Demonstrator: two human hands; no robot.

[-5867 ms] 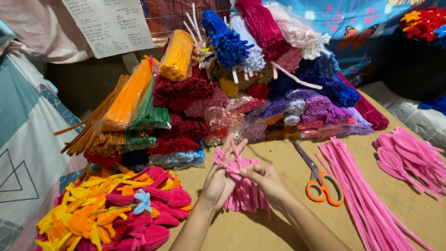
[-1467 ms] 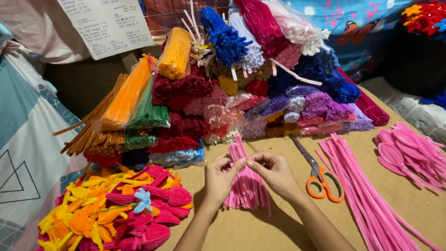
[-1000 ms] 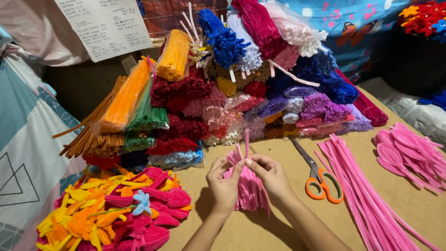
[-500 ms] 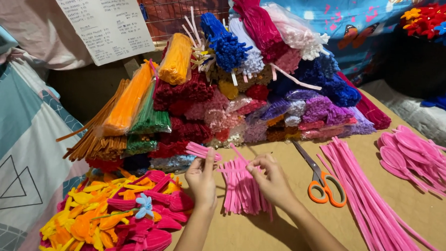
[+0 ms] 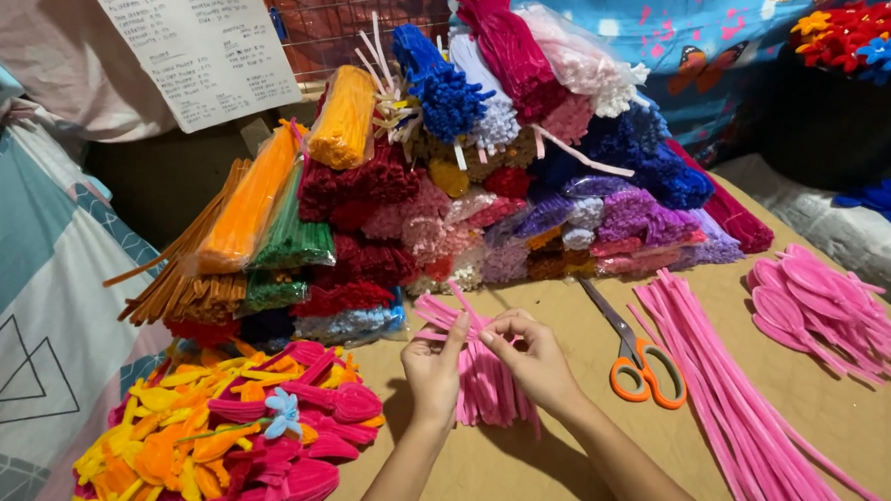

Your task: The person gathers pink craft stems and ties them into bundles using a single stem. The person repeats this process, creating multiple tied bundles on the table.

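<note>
Head camera looks down on a brown work table (image 5: 556,476). The left hand (image 5: 433,370) and the right hand (image 5: 534,362) meet over a small bundle of short pink pipe cleaners (image 5: 485,382), which lies on the table just under them. Both hands pinch one pink pipe cleaner piece (image 5: 463,306) between thumb and first fingers; the fingers are closed on it, and its end sticks up to the left above the hands. Just right of the right hand lie scissors with orange handles (image 5: 633,351), blades closed. Further right is a row of long pink pipe cleaners (image 5: 739,404), and near the table's right edge a heap of pink loop shapes (image 5: 824,307). Behind the hands stands a big pile of pipe cleaner bundles in many colours (image 5: 449,181). At the lower left lies a heap of yellow, orange and pink flower pieces (image 5: 227,431).
</note>
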